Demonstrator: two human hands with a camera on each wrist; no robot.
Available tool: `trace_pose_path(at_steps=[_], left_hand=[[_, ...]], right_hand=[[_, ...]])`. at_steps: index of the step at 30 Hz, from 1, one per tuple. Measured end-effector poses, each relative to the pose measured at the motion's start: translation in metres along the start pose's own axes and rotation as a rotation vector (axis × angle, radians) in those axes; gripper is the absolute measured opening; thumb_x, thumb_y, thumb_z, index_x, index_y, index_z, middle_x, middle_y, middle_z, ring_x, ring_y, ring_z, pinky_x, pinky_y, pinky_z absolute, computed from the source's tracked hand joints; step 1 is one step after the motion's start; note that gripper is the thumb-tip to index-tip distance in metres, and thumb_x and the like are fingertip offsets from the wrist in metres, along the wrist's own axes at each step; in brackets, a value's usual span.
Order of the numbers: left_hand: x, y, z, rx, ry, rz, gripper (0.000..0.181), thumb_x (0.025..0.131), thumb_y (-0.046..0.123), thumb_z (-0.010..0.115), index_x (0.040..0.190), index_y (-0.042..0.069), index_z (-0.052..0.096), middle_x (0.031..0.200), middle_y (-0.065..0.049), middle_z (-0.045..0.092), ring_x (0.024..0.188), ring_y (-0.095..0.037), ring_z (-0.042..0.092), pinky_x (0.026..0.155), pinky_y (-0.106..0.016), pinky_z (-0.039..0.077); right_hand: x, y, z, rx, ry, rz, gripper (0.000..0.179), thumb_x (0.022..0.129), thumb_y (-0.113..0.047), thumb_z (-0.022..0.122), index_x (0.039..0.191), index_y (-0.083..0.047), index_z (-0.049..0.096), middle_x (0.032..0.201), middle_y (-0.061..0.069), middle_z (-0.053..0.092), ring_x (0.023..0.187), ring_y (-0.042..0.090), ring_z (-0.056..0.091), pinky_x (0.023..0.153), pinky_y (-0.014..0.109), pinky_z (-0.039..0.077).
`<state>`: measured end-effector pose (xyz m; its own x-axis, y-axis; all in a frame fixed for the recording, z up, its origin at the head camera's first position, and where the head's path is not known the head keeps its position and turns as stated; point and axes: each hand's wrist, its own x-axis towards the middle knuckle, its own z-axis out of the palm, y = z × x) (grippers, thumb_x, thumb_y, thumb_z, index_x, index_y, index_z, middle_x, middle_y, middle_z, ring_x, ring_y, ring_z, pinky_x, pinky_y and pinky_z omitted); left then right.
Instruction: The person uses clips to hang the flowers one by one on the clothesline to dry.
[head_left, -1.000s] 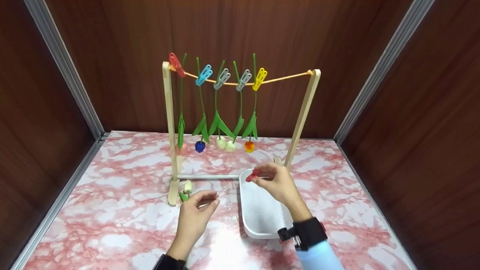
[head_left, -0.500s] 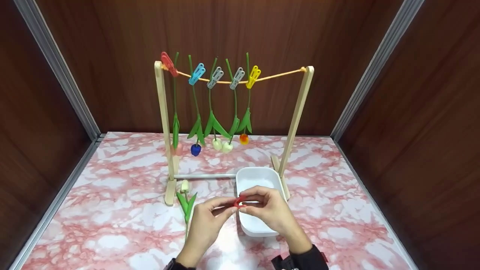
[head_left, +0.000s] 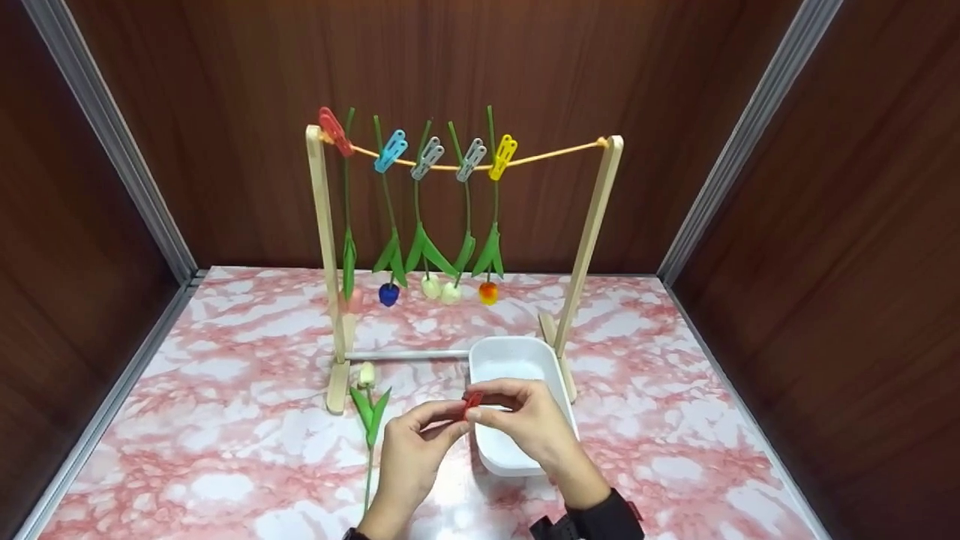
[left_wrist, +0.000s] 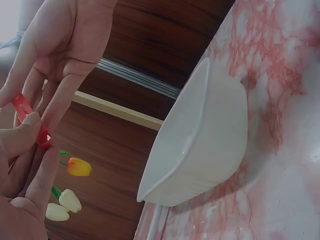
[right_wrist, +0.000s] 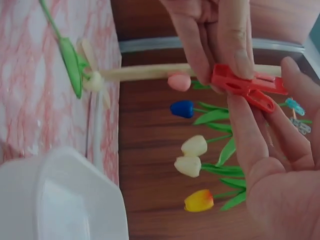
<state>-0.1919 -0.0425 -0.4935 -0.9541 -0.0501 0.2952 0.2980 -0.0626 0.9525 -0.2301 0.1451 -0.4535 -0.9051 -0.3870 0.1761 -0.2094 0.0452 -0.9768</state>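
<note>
A small red plastic clothespin [head_left: 472,403] is held between both hands, near the white tub's left rim in the head view. My left hand [head_left: 416,451] pinches one end of the clothespin [right_wrist: 227,77], thumb on top. Thumb and fingers of my right hand [head_left: 541,429] grip its other end. On the table left of my left hand lies a white tulip [head_left: 367,375] with green leaves, its stem toward me. Behind the hands, several tulips hang upside down from an orange cord [head_left: 555,154], including a blue tulip [head_left: 388,294] and an orange-yellow tulip [head_left: 487,292].
The white tub [head_left: 517,471] stands below my right hand. A wooden frame [head_left: 589,247] carries the cord, with red, blue, grey and yellow clothespins [head_left: 502,157] on it. A white rod [head_left: 409,355] joins the posts low down. Brown panels [head_left: 817,225] surround the marbled table.
My right hand has brought the red clothespin from over the tub toward me and leftward. My left hand has moved right and taken hold of it too. The clothespin has turned between the fingers.
</note>
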Motion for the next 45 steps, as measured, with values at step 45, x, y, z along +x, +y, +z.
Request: trace_pose_path(at_steps=[45], left_hand=[[0.043,-0.078,-0.112,1.11,-0.534,0.932,0.025,0.072,-0.003,0.087,0.088,0.01,0.074,0.094,0.001,0.07,0.091,-0.016,0.068,0.088,-0.032,0.059]], right_hand=[[0.005,-0.016,-0.037,0.018,0.243,-0.218,0.011,0.095,0.0,0.076,0.093,0.01,0.078,0.082,0.022,0.076,0.077,0.028,0.077,0.082,0.045,0.064]])
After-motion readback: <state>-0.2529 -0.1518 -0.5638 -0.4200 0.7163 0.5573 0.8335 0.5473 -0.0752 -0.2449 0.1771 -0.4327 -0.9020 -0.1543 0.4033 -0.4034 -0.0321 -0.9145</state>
